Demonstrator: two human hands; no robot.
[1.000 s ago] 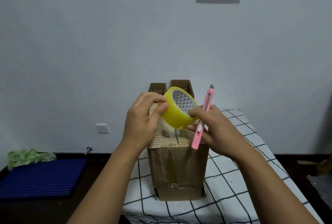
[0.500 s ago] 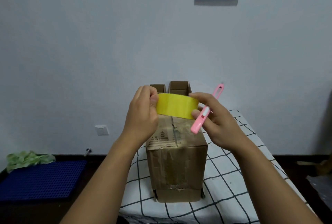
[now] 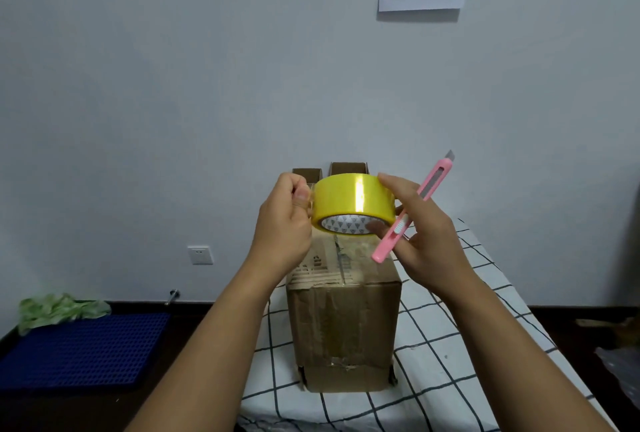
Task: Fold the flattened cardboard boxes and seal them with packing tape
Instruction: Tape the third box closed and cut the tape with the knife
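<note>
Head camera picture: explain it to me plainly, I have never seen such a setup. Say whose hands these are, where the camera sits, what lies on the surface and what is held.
There is no machine here: a person wears one camera on the head, looking forward and down at their own two bare hands. The left hand pinches the edge of a yellow tape roll, seemingly at the tape's loose end. The right hand steadies the roll's other side and also holds a pink utility knife, blade end up. Below them a folded cardboard box stands on a white cloth with black checks. More boxes stand behind, against the wall.
</note>
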